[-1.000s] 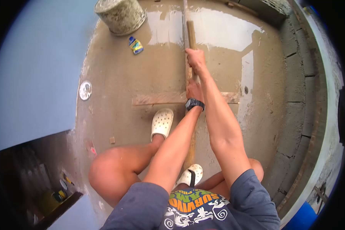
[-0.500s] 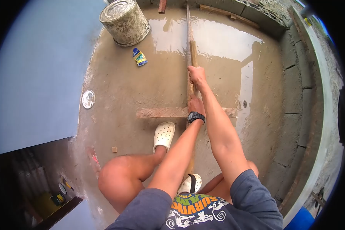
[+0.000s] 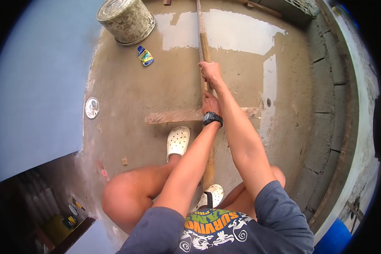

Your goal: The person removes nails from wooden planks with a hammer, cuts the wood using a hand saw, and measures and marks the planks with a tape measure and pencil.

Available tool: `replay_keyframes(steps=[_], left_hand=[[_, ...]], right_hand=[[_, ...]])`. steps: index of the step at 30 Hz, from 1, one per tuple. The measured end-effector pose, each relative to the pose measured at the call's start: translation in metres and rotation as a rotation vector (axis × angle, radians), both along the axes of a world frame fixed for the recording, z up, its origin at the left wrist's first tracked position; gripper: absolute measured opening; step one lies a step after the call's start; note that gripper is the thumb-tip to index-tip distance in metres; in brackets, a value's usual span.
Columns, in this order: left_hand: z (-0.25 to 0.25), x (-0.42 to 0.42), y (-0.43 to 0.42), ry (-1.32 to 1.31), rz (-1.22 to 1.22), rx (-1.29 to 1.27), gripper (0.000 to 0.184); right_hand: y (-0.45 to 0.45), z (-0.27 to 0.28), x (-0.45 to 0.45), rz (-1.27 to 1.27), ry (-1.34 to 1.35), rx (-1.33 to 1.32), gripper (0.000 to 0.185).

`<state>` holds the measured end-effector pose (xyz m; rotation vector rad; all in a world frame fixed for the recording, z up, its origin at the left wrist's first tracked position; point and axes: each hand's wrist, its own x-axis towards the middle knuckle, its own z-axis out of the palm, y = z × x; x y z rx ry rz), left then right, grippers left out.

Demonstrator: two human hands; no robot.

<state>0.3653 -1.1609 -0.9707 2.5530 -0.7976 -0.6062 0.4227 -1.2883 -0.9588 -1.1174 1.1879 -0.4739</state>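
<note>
A long wooden piece (image 3: 204, 42) runs up the middle of the view, over the wet grey-brown floor. My right hand (image 3: 211, 73) is wrapped round it, the farther of the two hands. Nearer to me, my left hand (image 3: 210, 104), with a black watch at the wrist, is closed round the wood too. A flat board (image 3: 173, 116) lies crosswise beneath, passing under the left wrist. The lower end of the long wood (image 3: 209, 171) shows between my white clogs (image 3: 178, 141). How the pieces join is hidden by my hands.
A cement-stained bucket (image 3: 127, 21) stands at the upper left, with a blue and yellow packet (image 3: 145, 56) beside it. A round white disc (image 3: 92, 108) lies by the blue panel (image 3: 38, 84). Concrete blocks (image 3: 324, 97) line the right edge. Shallow water covers the far floor.
The whole view has shifted slightly with my head. Both hands keep their hold on the wood, with little clear movement along the floor.
</note>
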Motion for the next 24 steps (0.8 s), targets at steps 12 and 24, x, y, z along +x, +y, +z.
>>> replay_keyframes(steps=[12, 24], left_hand=[[-0.006, 0.01, 0.005, 0.146, -0.04, 0.005, 0.046], [-0.004, 0.001, 0.0, 0.105, -0.044, -0.048, 0.047]], right_hand=[[-0.028, 0.03, 0.011, 0.047, 0.02, -0.071, 0.046], [-0.022, 0.053, 0.007, -0.008, 0.207, -0.167, 0.058]])
